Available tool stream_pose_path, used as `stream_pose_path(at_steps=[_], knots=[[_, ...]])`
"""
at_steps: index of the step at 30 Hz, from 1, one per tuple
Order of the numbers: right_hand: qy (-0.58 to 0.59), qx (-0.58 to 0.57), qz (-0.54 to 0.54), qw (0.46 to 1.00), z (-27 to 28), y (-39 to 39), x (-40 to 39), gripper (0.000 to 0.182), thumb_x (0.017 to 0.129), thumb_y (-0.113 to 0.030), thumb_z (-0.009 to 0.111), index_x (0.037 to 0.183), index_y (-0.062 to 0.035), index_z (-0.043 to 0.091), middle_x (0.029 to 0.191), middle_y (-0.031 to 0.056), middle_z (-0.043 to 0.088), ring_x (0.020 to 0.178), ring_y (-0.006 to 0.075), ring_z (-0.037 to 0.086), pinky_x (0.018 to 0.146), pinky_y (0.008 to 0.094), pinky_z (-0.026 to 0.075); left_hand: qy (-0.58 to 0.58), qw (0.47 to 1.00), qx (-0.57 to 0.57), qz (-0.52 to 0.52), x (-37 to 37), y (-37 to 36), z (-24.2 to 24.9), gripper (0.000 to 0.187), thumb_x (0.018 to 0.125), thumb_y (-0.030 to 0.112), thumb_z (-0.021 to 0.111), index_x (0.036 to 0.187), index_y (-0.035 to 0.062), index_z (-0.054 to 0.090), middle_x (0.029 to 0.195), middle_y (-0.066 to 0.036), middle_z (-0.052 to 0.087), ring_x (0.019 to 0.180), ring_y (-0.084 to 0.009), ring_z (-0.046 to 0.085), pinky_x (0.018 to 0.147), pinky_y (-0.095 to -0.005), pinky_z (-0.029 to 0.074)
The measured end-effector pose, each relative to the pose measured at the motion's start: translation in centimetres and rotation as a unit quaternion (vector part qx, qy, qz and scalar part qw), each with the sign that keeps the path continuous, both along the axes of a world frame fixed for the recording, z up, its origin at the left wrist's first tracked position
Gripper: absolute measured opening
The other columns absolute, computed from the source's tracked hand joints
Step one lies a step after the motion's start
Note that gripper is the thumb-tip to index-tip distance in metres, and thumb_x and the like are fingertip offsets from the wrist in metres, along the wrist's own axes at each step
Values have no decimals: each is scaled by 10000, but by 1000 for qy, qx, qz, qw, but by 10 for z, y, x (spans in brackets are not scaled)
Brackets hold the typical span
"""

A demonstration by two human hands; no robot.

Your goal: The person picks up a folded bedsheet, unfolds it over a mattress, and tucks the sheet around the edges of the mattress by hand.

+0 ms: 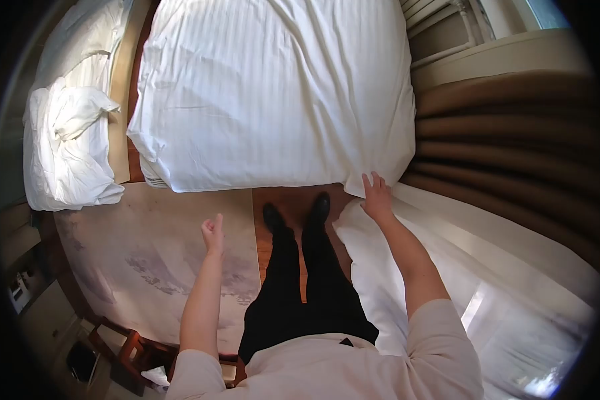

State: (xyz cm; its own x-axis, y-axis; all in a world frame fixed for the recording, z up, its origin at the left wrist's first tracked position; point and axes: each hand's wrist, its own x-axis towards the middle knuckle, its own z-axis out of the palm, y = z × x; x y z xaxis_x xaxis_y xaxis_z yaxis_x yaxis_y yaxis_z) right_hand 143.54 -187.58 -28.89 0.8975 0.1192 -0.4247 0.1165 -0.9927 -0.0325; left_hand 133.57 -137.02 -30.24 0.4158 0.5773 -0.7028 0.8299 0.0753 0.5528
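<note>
A bed with a white striped duvet [247,100] fills the upper middle of the head view, its near edge hanging just ahead of my shoes. My right hand [377,195] is at the duvet's near right corner, fingers apart, overlapping the white cloth there. My left hand [213,233] hangs over the patterned rug, away from the bed. Its fingers are curled in with the thumb side up, and nothing shows in them. Shallow folds run down the right half of the duvet.
Bunched white bedding [73,147] lies on the left. A pale patterned rug [160,260] covers the floor there. Brown curtains [507,147] and white sheer fabric [393,287] hang on the right. A wooden chair [130,353] stands at the lower left.
</note>
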Motion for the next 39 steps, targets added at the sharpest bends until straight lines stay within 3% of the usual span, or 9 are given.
stream_pose_path(at_steps=[3,6,14,16,18,23,28,34,39], knots=[[-4,-29,17,999,-41,1,13,984,662,-259,878,1502,-139,379,1509,129,375,1358,322,412,1010,471,443,-20,996,85,-13,28,42,-98,955,798,485,819,1428,-54,344,1332,-169,474,1203,-257,491,1020,-368,420],[-16,-45,10,999,-81,12,10,960,684,-221,848,1510,-130,368,1511,121,384,1349,321,425,990,462,450,-18,985,166,-39,79,67,-122,1048,750,458,859,1459,-78,303,1445,-231,413,1335,-327,435,1121,-404,360],[-92,31,-25,995,-138,-22,0,498,763,-1,615,1255,-77,592,1154,119,638,1050,347,621,805,456,520,62,974,216,38,162,114,-170,939,774,348,835,1474,-21,330,1451,-243,412,1340,-328,453,1107,-412,411],[-44,41,-59,996,-130,-27,-2,429,766,20,598,1186,-66,615,1077,141,651,973,375,638,783,472,524,13,992,123,17,146,186,-244,889,778,344,828,1449,-7,363,1438,-241,432,1331,-331,457,1089,-414,427],[-38,71,-53,995,-126,-38,-5,434,765,39,577,1186,-64,611,1074,163,647,954,397,635,789,487,521,-8,995,103,7,141,206,-263,852,783,342,823,1426,-5,385,1417,-242,457,1308,-340,474,1076,-416,437],[-62,85,-51,993,-126,-63,-17,401,767,67,547,1144,-48,619,1057,182,642,954,418,629,799,498,518,68,917,393,13,163,133,-179,850,799,354,815,1415,-26,370,1358,-265,506,1260,-382,510,1081,-429,431],[-26,52,-50,997,-113,-54,-14,381,786,62,536,1142,-46,617,1047,181,638,930,422,631,768,496,519,48,955,288,59,155,178,-196,993,732,437,857,1433,-29,329,1423,-278,440,1346,-424,411,1128,-442,371],[-26,49,-47,997,-111,-45,-11,363,792,37,552,1136,-59,619,1022,162,643,892,403,643,739,487,525,216,861,457,58,173,175,-122,958,777,387,831,1473,13,289,1419,-281,467,1291,-406,501,1079,-438,422],[-29,24,-4,999,-111,-51,-12,346,791,20,555,1114,-81,632,1006,143,653,857,379,657,720,474,537,17,958,279,63,128,265,-213,519,931,304,669,1318,-11,525,1250,-247,624,1116,-381,629,958,-438,483]])
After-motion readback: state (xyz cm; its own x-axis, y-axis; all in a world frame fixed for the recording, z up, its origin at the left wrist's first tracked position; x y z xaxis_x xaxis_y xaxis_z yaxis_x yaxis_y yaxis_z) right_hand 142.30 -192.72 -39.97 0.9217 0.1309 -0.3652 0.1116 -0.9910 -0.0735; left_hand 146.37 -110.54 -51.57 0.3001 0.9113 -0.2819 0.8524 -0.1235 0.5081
